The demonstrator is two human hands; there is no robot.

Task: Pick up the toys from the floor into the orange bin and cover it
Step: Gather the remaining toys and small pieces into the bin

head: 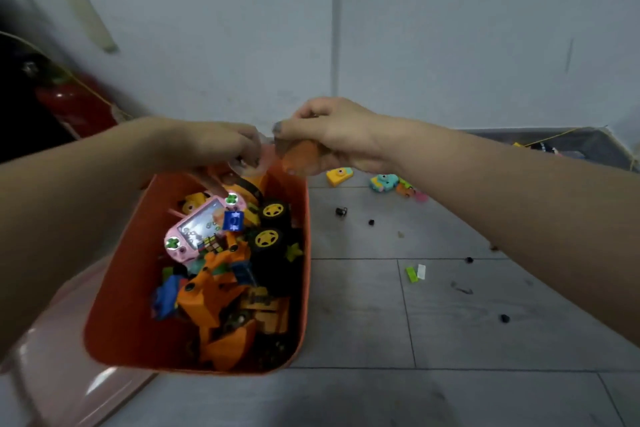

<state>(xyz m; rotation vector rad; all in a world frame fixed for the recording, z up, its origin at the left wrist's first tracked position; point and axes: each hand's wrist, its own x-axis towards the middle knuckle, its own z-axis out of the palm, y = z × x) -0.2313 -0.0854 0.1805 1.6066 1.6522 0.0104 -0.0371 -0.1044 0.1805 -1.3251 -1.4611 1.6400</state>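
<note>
Grey tiled floor (450,322), orange bin (114,288) half full; right hand (332,139) curls round an orange toy (298,156) above its far rim, left hand (225,146) pinching something unclear; release only once inside the walls

Both bare forearms reached forward and inward until the hands nearly met. The left hand (225,146) hung palm down, its fingers curled and pointing downward. The right hand (332,135) was held slightly higher, its fingers curled and its thumb tucked under, gripping something orange.
</note>
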